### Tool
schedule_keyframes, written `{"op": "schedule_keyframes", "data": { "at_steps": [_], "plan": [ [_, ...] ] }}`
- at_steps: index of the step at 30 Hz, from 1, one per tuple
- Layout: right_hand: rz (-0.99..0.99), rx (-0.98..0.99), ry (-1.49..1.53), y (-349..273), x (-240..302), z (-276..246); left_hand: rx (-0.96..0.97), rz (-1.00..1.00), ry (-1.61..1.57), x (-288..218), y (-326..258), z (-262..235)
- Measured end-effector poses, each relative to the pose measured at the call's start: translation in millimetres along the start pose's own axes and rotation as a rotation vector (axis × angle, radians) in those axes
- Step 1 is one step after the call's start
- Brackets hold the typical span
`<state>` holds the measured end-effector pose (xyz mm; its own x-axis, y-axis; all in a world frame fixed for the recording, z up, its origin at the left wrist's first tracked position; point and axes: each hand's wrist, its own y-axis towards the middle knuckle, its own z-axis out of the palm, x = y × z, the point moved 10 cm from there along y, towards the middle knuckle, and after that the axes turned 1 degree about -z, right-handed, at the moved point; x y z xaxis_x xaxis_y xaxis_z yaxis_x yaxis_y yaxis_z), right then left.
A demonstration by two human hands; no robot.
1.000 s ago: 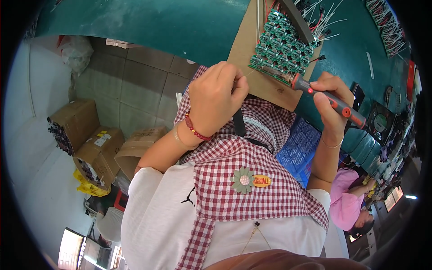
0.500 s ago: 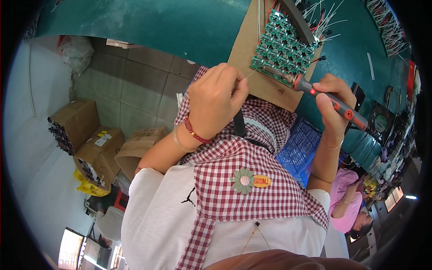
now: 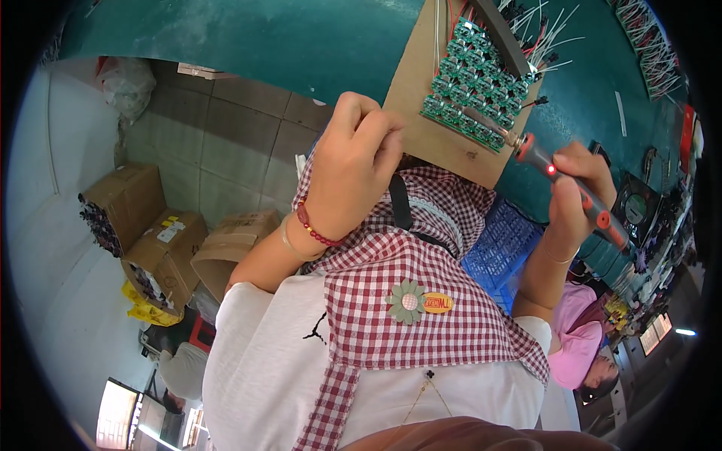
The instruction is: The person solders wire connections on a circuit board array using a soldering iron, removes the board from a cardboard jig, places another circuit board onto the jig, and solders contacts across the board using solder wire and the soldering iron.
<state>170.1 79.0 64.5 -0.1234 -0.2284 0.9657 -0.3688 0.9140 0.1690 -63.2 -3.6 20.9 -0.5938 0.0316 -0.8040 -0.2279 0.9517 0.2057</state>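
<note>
- Head view, bent by the fisheye: a teal worktable (image 3: 301,37) fills the top beyond both hands, its far edges cut off by the dark round rim of the picture.
- A white shirt and a red-and-white checked apron (image 3: 406,301) take up the space below the hands; the apron hides the forearms' lower parts and whatever lies under the table edge.
- Cardboard boxes (image 3: 143,225) stand on a tiled floor well to the left of the left hand; their contents are too small to make out.
- A brown cardboard sheet (image 3: 440,139) lies on the table between the two hands, its top edge cut off.
- A blue plastic crate (image 3: 500,244) shows below the right hand, partly hidden by the apron.
- Another person in pink (image 3: 575,342) sits below the right forearm, mostly cut off.
- The left hand (image 3: 350,173) is curled nearly closed, fingertips pinched at the sheet's near corner; what they pinch is hidden.
- The right hand (image 3: 575,195) is wrapped in a closed grip around a soldering iron (image 3: 575,192), grey with red bands and a small lit red dot.
- Small green circuit boards (image 3: 477,86) lie in packed rows on the sheet, just above the iron's tip, which rests at the near edge of the rows; white and red wires fan out past them.
</note>
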Motion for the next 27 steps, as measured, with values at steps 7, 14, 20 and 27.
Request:
{"op": "schedule_keyframes", "data": {
  "at_steps": [7, 14, 20, 27],
  "plan": [
    [-0.043, -0.014, -0.101, -38.7, 6.3, 29.9, 0.027, -0.002, 0.013, 7.4, -6.9, -1.4],
    [-0.153, -0.138, -0.236, -58.0, 8.3, 42.0, 0.018, 0.017, 0.053, 5.8, -1.5, -0.3],
    [-0.188, -0.113, -0.249, -56.1, 9.0, 52.7, 0.018, 0.063, 0.079, 5.2, 1.5, 7.1],
    [-0.222, -0.128, -0.297, -59.6, 16.5, 55.9, 0.026, 0.072, 0.117, 0.0, 4.6, 10.3]
  ]
}}
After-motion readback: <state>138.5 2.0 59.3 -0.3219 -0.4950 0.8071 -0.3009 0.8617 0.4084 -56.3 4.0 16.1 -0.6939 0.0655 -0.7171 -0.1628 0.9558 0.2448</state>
